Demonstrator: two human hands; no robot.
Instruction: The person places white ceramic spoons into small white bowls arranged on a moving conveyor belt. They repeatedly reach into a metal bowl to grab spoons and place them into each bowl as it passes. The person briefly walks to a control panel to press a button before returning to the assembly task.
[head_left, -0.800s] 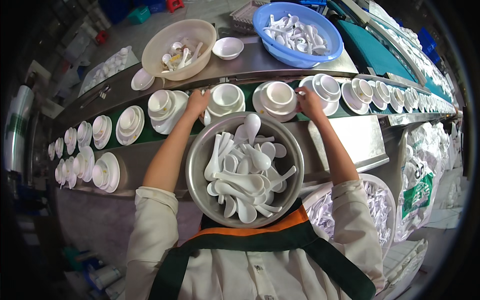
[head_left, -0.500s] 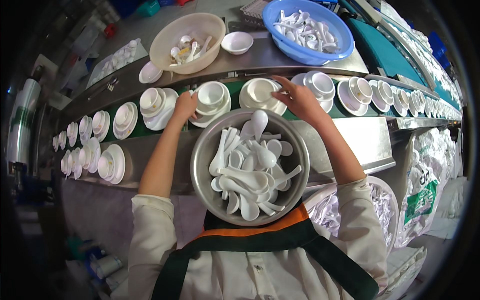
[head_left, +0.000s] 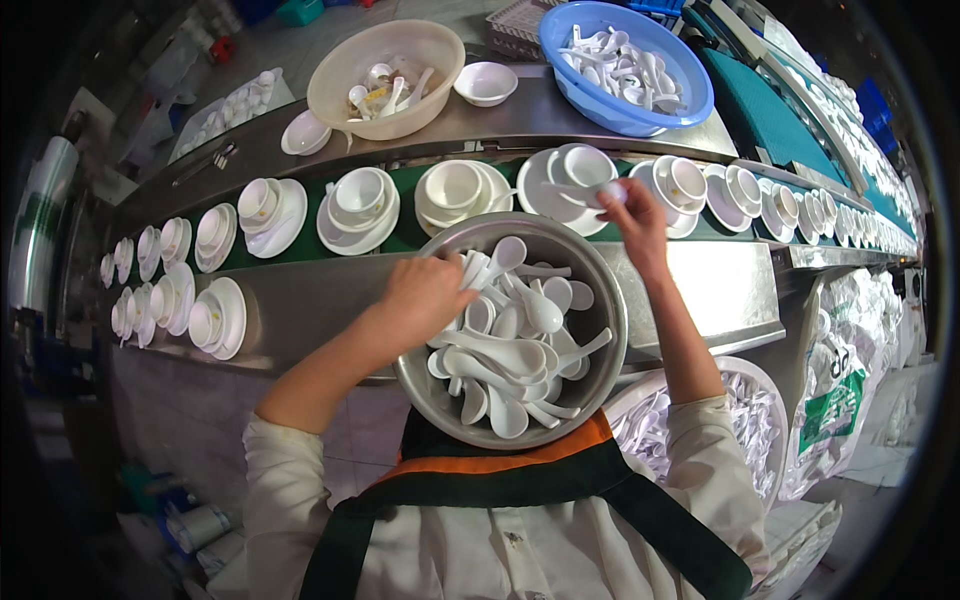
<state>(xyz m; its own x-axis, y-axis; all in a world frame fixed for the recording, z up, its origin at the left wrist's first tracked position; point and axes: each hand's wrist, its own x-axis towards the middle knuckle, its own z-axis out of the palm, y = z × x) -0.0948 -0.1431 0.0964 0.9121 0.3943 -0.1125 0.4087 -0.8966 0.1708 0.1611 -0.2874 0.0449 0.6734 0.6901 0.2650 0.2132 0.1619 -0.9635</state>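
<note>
A round metal basin (head_left: 604, 352) in front of my chest is full of white ceramic spoons (head_left: 515, 345). My left hand (head_left: 425, 293) reaches into its left side, fingers closing on a spoon. My right hand (head_left: 636, 214) is raised over the green conveyor belt (head_left: 404, 235) and holds a white spoon (head_left: 590, 192) above a stacked set of plate, bowl and cup (head_left: 572, 175). Similar white sets (head_left: 360, 205) ride along the belt to the left and right.
Behind the belt on a steel shelf stand a beige bowl (head_left: 385, 62) with mixed pieces, a small white bowl (head_left: 486, 83) and a blue basin (head_left: 623, 62) of spoons. A second row of sets (head_left: 215, 318) sits lower left. Bags of spoons (head_left: 850, 400) lie at right.
The sets on the belt have shifted left. My left hand has come back from the belt into the basin. My right hand now holds a spoon over a set.
</note>
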